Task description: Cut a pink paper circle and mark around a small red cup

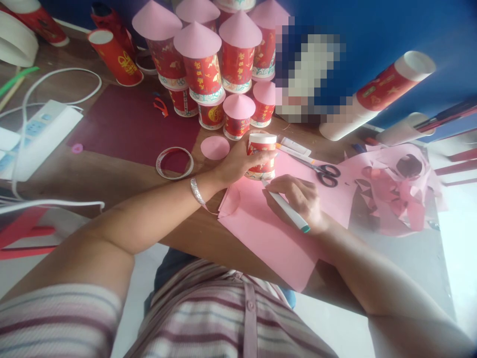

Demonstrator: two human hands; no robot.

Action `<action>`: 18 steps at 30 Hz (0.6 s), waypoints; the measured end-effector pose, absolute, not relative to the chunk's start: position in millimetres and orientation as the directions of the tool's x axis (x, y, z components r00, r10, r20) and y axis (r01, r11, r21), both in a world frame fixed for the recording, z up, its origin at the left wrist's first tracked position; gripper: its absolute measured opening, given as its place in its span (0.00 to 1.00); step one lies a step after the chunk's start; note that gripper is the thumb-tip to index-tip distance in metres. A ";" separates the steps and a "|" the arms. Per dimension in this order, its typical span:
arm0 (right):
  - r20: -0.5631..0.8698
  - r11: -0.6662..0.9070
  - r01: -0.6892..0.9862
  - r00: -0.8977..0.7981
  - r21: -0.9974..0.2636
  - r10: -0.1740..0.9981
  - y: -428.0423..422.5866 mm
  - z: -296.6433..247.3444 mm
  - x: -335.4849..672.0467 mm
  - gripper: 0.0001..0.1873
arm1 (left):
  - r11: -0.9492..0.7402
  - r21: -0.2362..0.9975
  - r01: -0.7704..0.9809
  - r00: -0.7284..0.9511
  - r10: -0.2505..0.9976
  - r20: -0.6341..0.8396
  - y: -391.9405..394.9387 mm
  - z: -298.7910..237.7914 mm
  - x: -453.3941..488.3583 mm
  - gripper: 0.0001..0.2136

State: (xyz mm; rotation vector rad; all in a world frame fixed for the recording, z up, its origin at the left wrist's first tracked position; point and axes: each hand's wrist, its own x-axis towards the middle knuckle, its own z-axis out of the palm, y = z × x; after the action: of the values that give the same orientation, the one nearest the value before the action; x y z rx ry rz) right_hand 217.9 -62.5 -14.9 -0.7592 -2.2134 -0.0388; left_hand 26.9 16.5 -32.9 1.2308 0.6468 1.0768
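The left arm slants from the lower left up across the table (175, 228), forearm nearly straight toward the middle and a silvery bracelet (197, 192) at the wrist. The left hand (241, 161) is curved around a short red paper cylinder (262, 145), its thumb lying across the front. The cylinder has a white upper rim and a patterned band at its foot; it is upright at the far edge of a pink paper sheet (294, 253), though whether its base rests there cannot be told.

The right arm comes in from the lower right, forearm angled up and leftward over the sheet. The right hand (300, 199) is closed in a writing grip on a white marker with a green end (288, 210), whose tip points at the cylinder's lower edge; contact is unclear.

Scissors with dark handles (328, 175) lie just beyond the right hand. Past the left hand stand red cylinders with pink cone roofs (197, 40).
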 end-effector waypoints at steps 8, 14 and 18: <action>0.686 0.815 0.537 -0.510 -0.217 0.519 -61.8 -16.0 218.3 0.09 | -0.017 0.949 -0.314 0.390 0.909 0.145 16.3 -34.8 27.9 0.16; 0.695 0.808 0.550 -0.498 -0.210 0.519 -61.1 -16.0 218.9 0.07 | -0.013 0.963 -0.270 0.396 0.910 0.123 16.8 -33.5 27.0 0.16; 0.703 0.803 0.560 -0.488 -0.203 0.518 -60.3 -16.8 219.7 0.09 | -0.016 0.964 -0.264 0.375 0.920 0.118 17.8 -35.3 26.8 0.19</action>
State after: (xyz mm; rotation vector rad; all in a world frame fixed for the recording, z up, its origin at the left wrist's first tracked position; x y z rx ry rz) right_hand 219.7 -60.3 -16.8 -0.7913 -2.1825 -0.0670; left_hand 26.8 17.8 -35.3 1.2293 0.6980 1.0724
